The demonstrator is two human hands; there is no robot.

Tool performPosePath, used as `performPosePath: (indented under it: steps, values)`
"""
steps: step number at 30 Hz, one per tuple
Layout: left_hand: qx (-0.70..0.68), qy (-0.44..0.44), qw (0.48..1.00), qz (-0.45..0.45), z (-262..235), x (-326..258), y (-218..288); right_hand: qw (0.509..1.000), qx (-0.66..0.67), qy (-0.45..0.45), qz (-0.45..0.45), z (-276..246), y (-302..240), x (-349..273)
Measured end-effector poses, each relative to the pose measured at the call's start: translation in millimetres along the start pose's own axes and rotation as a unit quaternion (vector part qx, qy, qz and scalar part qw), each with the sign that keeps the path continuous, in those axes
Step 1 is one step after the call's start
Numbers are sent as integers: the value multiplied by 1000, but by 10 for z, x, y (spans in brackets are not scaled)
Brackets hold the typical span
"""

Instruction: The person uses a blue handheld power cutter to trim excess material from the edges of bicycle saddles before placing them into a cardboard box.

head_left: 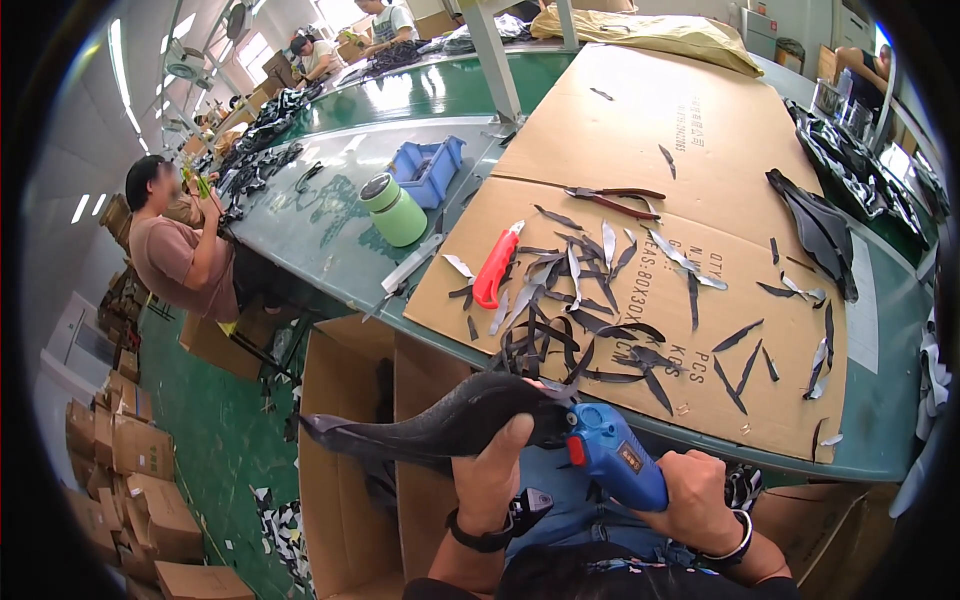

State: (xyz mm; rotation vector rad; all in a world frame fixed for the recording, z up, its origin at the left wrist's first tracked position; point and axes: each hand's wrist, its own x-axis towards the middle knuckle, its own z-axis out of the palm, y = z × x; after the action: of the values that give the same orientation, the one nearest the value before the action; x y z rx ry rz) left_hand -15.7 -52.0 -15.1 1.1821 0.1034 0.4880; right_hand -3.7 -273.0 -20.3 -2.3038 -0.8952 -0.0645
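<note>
Well, surface (885, 420) largest, cardboard sheet (770, 140) over most of it. Black curved shell (440, 425) held off near edge, partly above open carton (335, 500). Blue power tool (620, 460) points nose at shell's right end; contact too hidden for me to tell. Left hand (488, 470) grips shell, thumb across near face; right hand (695, 495) wraps tool handle. I'd brace shell firmly, keep left fingers behind nose, feed slowly along edge. Dark strips (605, 290) litter sheet.

Left hand (487, 478) thumb-up, fingers mostly hidden from view; right hand (694, 492) with fingers curled in a grip.
</note>
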Motion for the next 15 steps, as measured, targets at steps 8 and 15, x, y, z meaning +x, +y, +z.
performPosePath:
  steps: [8, 15]
  values:
    - [-65, 101, 991, 57, 79, 5, 79, 1000, 7, -17, 20, -27, -36, 26]
    - [-90, 86, 992, 17, 109, -32, 57, 1000, -1, -22, 8, 16, -32, 12]
